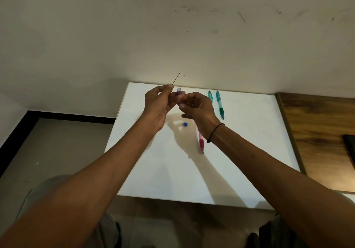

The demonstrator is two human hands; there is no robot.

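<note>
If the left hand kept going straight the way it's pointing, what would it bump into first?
The left hand would probably meet the small blue tube in the right hand first, else the wall; depth is unclear.

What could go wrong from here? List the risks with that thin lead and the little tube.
The thin lead, pinched at one end by the left hand, could snap. The little tube in the right hand looks uncapped; tipping it might spill its contents. The blue cap lies loose on the white table and could be knocked off.
</note>
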